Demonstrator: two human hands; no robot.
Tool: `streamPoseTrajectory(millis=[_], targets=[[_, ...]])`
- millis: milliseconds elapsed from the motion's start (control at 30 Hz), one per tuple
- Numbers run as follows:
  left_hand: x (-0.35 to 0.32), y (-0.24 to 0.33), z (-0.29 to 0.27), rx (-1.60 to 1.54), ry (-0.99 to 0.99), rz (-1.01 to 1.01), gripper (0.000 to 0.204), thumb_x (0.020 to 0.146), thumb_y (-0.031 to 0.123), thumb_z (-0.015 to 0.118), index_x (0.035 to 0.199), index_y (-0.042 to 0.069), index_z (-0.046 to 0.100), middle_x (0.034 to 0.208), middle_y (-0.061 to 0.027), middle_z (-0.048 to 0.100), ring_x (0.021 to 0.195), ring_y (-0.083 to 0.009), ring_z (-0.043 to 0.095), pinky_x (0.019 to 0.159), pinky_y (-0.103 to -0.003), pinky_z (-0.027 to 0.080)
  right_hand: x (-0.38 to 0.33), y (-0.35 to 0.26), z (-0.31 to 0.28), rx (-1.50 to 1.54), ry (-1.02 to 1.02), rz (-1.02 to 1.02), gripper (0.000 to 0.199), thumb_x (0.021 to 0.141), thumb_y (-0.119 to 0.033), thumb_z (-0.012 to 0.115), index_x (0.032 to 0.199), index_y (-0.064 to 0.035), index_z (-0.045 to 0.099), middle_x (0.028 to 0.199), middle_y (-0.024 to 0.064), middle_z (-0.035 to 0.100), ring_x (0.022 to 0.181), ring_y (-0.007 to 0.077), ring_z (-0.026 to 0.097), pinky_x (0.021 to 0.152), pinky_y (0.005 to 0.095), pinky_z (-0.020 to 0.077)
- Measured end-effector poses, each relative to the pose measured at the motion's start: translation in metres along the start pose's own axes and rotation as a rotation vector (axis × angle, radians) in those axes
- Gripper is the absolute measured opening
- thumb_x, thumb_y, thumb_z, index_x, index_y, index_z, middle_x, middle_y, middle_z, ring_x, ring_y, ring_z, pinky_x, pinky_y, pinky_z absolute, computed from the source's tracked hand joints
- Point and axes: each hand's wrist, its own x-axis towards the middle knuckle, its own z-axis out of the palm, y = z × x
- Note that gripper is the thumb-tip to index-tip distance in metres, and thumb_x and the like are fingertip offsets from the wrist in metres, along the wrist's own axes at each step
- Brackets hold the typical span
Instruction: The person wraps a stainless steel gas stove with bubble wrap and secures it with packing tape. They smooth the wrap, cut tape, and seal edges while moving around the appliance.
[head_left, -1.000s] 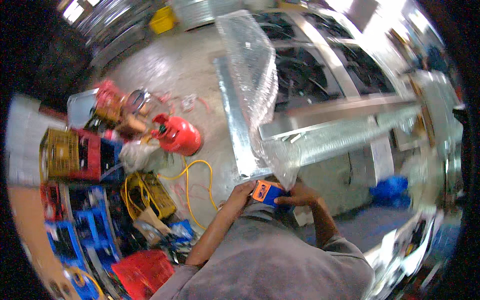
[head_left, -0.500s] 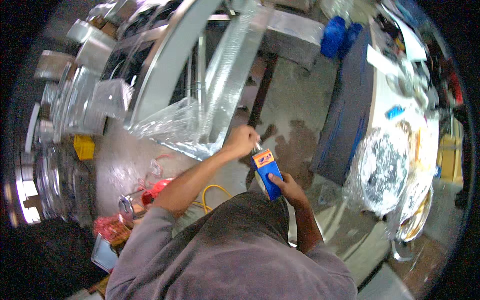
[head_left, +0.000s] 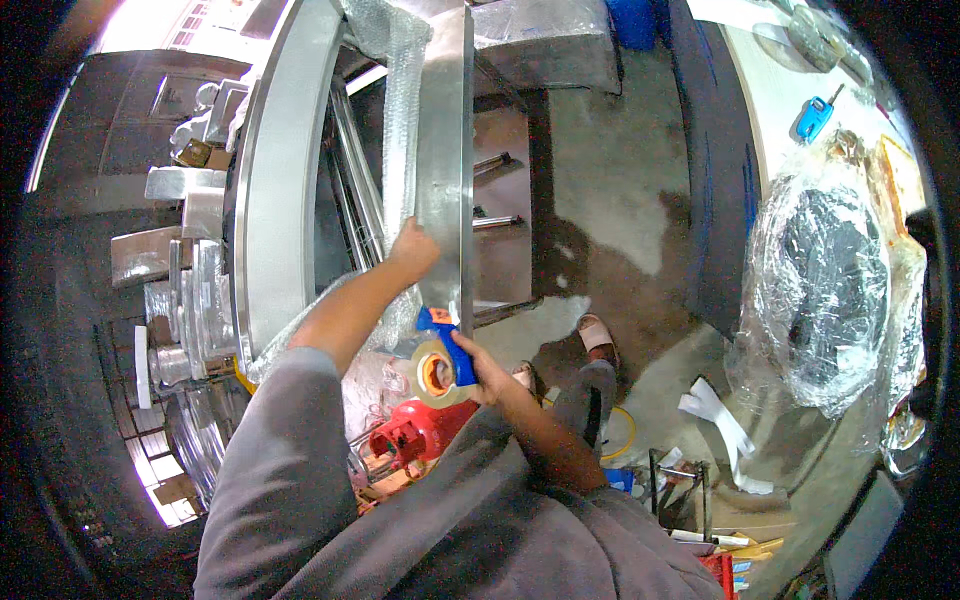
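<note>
My right hand (head_left: 487,374) is closed round a blue tape dispenser (head_left: 459,358) with an orange patch and a roll of clear tape (head_left: 430,375). My left hand (head_left: 414,252) is further forward, its fingers curled together against the bubble wrap (head_left: 400,130) where it meets a steel panel (head_left: 446,150). Whatever those fingers pinch is too small to make out. The bubble wrap runs in a strip along the panel's left side, with more of it bunched below my left forearm. The dispenser is close to the panel's near end.
A red gas cylinder (head_left: 430,428) lies by my legs. To the right are a plastic-wrapped dark round object (head_left: 825,290) and a dark padded panel (head_left: 715,170). A white strip (head_left: 722,430) is on the floor. Wrapped metal pieces (head_left: 195,290) are stacked at left.
My view has swung, so the steel panel now stands before me. My left hand has gone from beside the dispenser to the bubble wrap; the dispenser has turned, showing its tape roll.
</note>
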Motion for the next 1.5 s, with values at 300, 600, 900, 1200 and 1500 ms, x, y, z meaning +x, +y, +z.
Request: streamPoseTrajectory(millis=[300,600,900,1200,1500], targets=[[-0.011,0.033,-0.011,0.116,0.015,-0.132,0.031,0.091,0.021,0.056,0.116,0.013,0.072,0.122,-0.0115,0.066,0.124,-0.0289,0.053,0.116,-0.057,0.018,0.039,0.062,-0.036,0.077,-0.072,-0.029,0.055,0.096,-0.053,0.053,0.126,-0.0075,0.059,0.117,0.0106,0.068,0.1,0.0267,0.068,0.094,0.0463,0.054],[-0.076,0.11,0.024,-0.004,-0.211,0.071,0.044,0.095,0.036,0.054,0.132,0.015,0.062,0.141,-0.0079,0.057,0.137,-0.0306,0.044,0.114,-0.056,0.024,0.077,0.115,-0.097,-0.105,-0.103,-0.093,0.048,0.096,-0.052,0.054,0.127,-0.0162,0.06,0.12,0.0082,0.066,0.105,0.0254,0.065,0.093,0.0458,0.0529],[-0.104,0.112,0.072,0.489,0.274,0.165,0.048,0.094,0.031,0.051,0.134,0.007,0.058,0.141,-0.0098,0.054,0.131,-0.0288,0.049,0.117,-0.054,0.024,0.071,0.106,-0.025,-0.795,0.398,-0.085,0.055,0.093,-0.056,0.058,0.113,-0.005,0.066,0.096,0.0058,0.07,0.073,0.0188,0.066,0.067,0.0343,0.0544],[-0.097,0.119,0.14,0.754,0.814,0.031,0.058,0.097,0.031,0.038,0.147,0.004,0.029,0.158,-0.0094,0.026,0.147,-0.0281,0.02,0.123,-0.045,0.011,0.132,0.174,-0.08,-1.651,0.472,0.06,0.059,0.091,-0.058,0.061,0.11,-0.003,0.069,0.094,0.0069,0.071,0.074,0.0175,0.065,0.068,0.0342,0.0522],[-0.271,0.077,0.234,-0.904,0.697,0.2,0.038,0.088,0.031,0.061,0.116,0.005,0.066,0.106,-0.0168,0.068,0.1,-0.0366,0.065,0.109,-0.049,0.038,0.13,0.165,-0.057,-1.718,0.502,0.269,0.059,0.088,-0.055,0.066,0.114,-0.0023,0.069,0.094,0.0078,0.071,0.079,0.0175,0.065,0.073,0.0332,0.0508]])
